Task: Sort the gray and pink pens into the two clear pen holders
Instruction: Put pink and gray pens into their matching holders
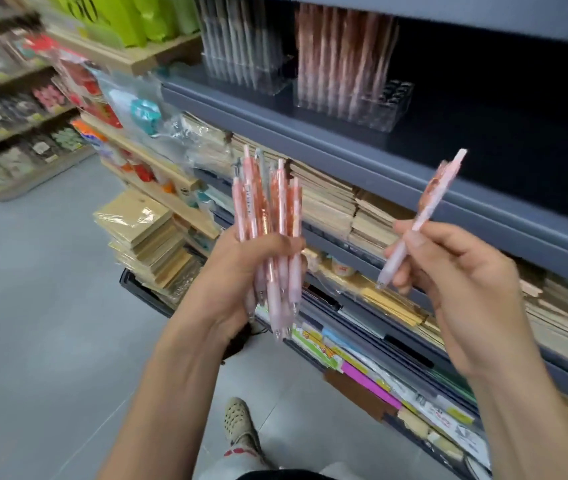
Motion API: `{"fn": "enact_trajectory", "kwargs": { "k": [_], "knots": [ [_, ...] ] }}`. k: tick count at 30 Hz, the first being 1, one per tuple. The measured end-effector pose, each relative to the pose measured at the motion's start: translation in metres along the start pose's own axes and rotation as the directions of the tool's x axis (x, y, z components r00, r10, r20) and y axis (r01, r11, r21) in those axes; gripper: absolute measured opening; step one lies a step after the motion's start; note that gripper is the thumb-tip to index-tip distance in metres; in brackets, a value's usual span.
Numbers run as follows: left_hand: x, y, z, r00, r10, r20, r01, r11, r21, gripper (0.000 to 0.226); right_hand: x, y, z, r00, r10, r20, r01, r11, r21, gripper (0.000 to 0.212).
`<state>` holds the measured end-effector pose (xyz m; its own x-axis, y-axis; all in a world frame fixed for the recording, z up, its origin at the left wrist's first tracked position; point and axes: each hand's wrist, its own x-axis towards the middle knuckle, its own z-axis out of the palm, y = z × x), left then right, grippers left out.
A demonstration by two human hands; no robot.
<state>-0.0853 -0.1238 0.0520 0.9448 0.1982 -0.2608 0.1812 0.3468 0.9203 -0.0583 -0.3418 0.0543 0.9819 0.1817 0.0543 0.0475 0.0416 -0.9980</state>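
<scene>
A bundle of pens (pixel 272 233), mostly pink with at least one gray among them, is held upright in the left hand (pixel 241 271), which is closed firmly around the lower barrels. A single pink pen (pixel 424 213) is pinched between thumb and fingers of the right hand (pixel 455 282), its clip end pointing toward one o'clock. The step in hand is judged to be the separating of one pen from the bundle for placement. Two clear holders stand on the dark shelf (pixel 483 147) at twelve o'clock: the left holder (pixel 251 60) is stocked with gray pens, the right holder (pixel 351 84) with pink ones, and free slots appear to remain at its right end. The next move is judged to call for the pen to be turned tip-down, raised to the right holder and lowered into an empty slot without disturbing its neighbours. Below the shelf, stacked notebooks and paper goods are noted; a gray floor (pixel 50 306) lies at eight o'clock, and further stocked shelving, blurred, at ten o'clock.
</scene>
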Motion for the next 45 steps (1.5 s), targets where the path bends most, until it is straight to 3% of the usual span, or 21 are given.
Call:
{"fn": "enact_trajectory", "kwargs": {
  "k": [6,14,20,24,27,33,35,37,40,45],
  "knots": [
    [0.048,0.038,-0.063,0.997,-0.026,0.074,0.027,1.000,-0.012,0.035,0.044,0.000,0.080,0.999,-0.015,-0.049,0.016,0.999,0.034,0.024],
    [0.118,0.069,-0.101,0.967,-0.083,0.242,0.077,0.996,0.036,0.040,0.080,0.000,0.137,0.964,0.035,-0.265,-0.020,0.998,0.060,0.028],
    [0.152,0.077,-0.092,0.936,-0.132,0.327,0.112,0.991,0.079,0.042,0.105,-0.007,0.131,0.919,-0.040,-0.391,0.012,0.997,-0.074,0.010],
    [0.171,0.081,-0.081,0.925,-0.156,0.345,0.139,0.987,0.075,0.048,0.129,-0.014,0.107,0.865,-0.152,-0.478,0.053,0.976,-0.213,0.012],
    [0.180,0.085,-0.075,0.917,-0.154,0.367,0.144,0.988,0.053,0.057,0.153,-0.024,0.089,0.801,-0.219,-0.557,0.118,0.970,-0.212,0.008],
    [0.197,0.086,-0.064,0.925,-0.142,0.353,0.151,0.988,0.002,0.050,0.206,-0.027,0.064,0.715,-0.346,-0.607,0.223,0.937,-0.270,0.014],
    [0.200,0.084,-0.060,0.930,-0.138,0.341,0.145,0.989,0.007,0.051,0.223,-0.023,0.054,0.703,-0.398,-0.590,0.122,0.884,-0.451,0.007],
    [0.202,0.081,-0.057,0.934,-0.131,0.333,0.138,0.990,0.003,0.053,0.236,-0.023,0.047,0.719,-0.430,-0.546,0.003,0.787,-0.617,0.013],
    [0.203,0.076,-0.052,0.940,-0.127,0.318,0.139,0.990,-0.015,0.056,0.245,-0.026,0.045,0.777,-0.428,-0.462,-0.053,0.686,-0.725,0.012],
    [0.204,0.071,-0.046,0.949,-0.122,0.292,0.131,0.991,-0.011,0.061,0.261,-0.034,0.048,0.851,-0.411,-0.326,-0.127,0.441,-0.889,0.029]
  ]
}}
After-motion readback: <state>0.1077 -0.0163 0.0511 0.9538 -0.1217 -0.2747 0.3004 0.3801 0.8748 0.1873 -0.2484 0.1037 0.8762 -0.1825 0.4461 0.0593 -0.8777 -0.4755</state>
